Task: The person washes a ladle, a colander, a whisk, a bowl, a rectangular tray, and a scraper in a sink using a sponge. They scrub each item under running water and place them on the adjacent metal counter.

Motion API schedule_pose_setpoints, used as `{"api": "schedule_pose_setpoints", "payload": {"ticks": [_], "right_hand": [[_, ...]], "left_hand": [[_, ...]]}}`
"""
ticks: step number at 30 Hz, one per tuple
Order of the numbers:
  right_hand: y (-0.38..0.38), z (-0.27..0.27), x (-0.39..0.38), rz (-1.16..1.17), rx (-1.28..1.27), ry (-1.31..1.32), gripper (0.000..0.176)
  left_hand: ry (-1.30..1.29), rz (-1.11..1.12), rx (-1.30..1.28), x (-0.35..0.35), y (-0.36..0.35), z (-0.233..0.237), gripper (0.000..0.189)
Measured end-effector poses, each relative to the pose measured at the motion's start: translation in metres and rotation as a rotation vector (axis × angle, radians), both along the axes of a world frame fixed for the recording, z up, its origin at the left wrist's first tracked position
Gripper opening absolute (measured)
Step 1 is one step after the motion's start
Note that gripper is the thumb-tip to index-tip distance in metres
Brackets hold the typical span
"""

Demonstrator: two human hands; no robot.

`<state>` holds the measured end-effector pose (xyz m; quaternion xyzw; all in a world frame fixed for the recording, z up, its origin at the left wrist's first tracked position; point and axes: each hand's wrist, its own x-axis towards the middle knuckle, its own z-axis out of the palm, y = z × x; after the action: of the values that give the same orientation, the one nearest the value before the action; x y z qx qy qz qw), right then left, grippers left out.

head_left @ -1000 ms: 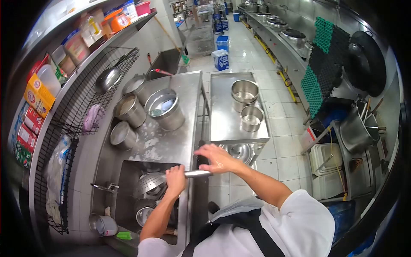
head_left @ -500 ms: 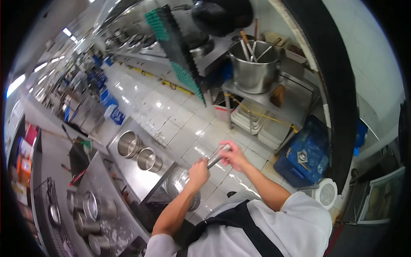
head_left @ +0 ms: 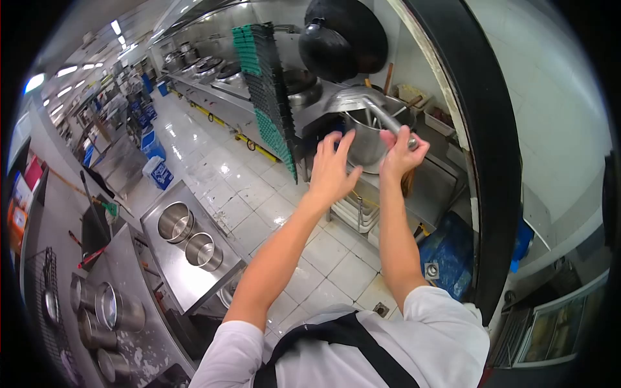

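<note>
Our right hand (head_left: 401, 152) has its fingers clamped round the end of the handle of a long-handled strainer (head_left: 386, 120); the handle slants up and away from the fingers, and the strainer's head hangs over the mouth of a big steel pot (head_left: 362, 147) just beyond them. Our left hand (head_left: 333, 169) is empty, its fingers spread wide apart, just beside the pot's near wall; we cannot tell whether the fingertips touch it. Other handles already stand in the pot, beyond the right-hand fingers. The pot sits on a steel table (head_left: 435, 189); a dark wok (head_left: 343, 37) hangs above the fingers, and a stack of green and black mats (head_left: 262, 81) leans to the left of the left-hand fingers. Far below and left of both hands, two steel bowls (head_left: 174, 223) stand on another table (head_left: 184, 284).

We judge the grip the weak point: the fingers hold only the far end of the handle, so the heavy head has leverage and could twist out, more so if the metal is wet; it would then drop onto the tiled floor (head_left: 272, 207). The head could also knock the handles in the pot, or catch the rim and tip the pot; the open left hand is close enough to be struck.
</note>
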<state>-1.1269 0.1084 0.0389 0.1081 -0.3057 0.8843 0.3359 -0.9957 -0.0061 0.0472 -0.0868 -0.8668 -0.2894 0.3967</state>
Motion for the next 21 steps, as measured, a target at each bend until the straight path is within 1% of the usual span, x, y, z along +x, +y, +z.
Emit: {"api": "schedule_pose_setpoints", "payload": {"ticks": [1,2,3,4,5,6,7,8,9,10,11,12,13,14,15,16,17,18,19,20,21], "right_hand": [[-0.008,0.011,-0.02,-0.004,-0.088,-0.026,0.036],[-0.013,0.019,-0.044,-0.054,-0.077,-0.029,0.038],[-0.016,0.025,-0.074,-0.053,-0.071,-0.065,0.04],[-0.019,0.029,-0.108,-0.119,-0.05,-0.084,0.042],[-0.022,0.037,-0.142,-0.157,-0.044,-0.099,0.045],[-0.025,0.053,-0.165,-0.174,0.039,-0.133,0.047],[-0.023,0.063,-0.203,-0.019,0.045,-0.127,0.048],[-0.028,0.089,-0.204,-0.065,0.071,-0.028,0.049],[-0.04,0.112,-0.203,-0.046,0.116,0.123,0.04],[-0.052,0.136,-0.197,-0.014,0.157,0.281,0.033],[-0.062,0.16,-0.19,0.032,0.196,0.436,0.028],[-0.084,0.169,-0.163,0.122,0.331,0.512,0.012],[-0.113,0.155,-0.141,0.047,0.575,0.588,0.01],[-0.142,0.141,-0.119,-0.043,0.796,0.685,0.016],[-0.191,0.121,-0.108,0.465,0.569,0.663,0.021],[-0.229,0.093,-0.027,0.576,0.619,0.414,0.021],[-0.266,0.046,0.019,0.671,0.777,0.344,0.02],[-0.31,-0.022,0.03,0.936,0.928,0.424,0.018],[-0.326,-0.068,0.106,1.142,1.09,0.591,0.015],[-0.336,-0.103,0.184,1.277,1.353,0.481,0.016],[-0.346,-0.137,0.25,1.413,1.475,0.43,0.017]], "left_hand": [[-0.013,-0.019,-0.002,0.019,-0.014,-0.021,0.073],[-0.027,-0.034,-0.003,0.044,-0.029,-0.048,0.073],[-0.162,-0.012,0.054,0.081,-0.041,-0.072,0.072],[-0.277,0.061,0.084,0.113,-0.061,-0.12,0.073],[-0.396,0.153,0.181,0.157,-0.072,-0.149,0.073],[-0.515,0.272,0.26,0.202,-0.089,-0.196,0.074],[-0.575,0.469,0.225,0.254,-0.098,-0.239,0.076],[-0.679,0.593,0.365,0.307,-0.108,-0.283,0.077],[-0.698,0.696,0.342,0.361,-0.108,-0.298,0.074],[-0.772,0.829,0.508,0.408,-0.11,-0.315,0.068],[-0.836,0.987,0.703,0.458,-0.093,-0.318,0.062],[-0.723,1.094,0.763,0.496,-0.081,-0.313,0.055],[-0.598,1.225,0.818,0.529,-0.075,-0.314,0.047],[-0.383,1.349,0.856,0.556,-0.068,-0.318,0.032],[-0.226,1.42,0.846,0.575,-0.062,-0.293,0.023],[-0.105,1.539,0.846,0.595,-0.056,-0.286,0.018],[0.027,1.641,0.857,0.62,-0.052,-0.291,0.016],[0.028,1.77,0.798,0.645,-0.046,-0.295,0.014],[0.133,1.862,0.73,0.663,-0.046,-0.288,0.014],[0.106,1.93,0.678,0.687,-0.045,-0.295,0.014],[-0.073,2.035,0.716,0.711,-0.041,-0.306,0.017]]}}
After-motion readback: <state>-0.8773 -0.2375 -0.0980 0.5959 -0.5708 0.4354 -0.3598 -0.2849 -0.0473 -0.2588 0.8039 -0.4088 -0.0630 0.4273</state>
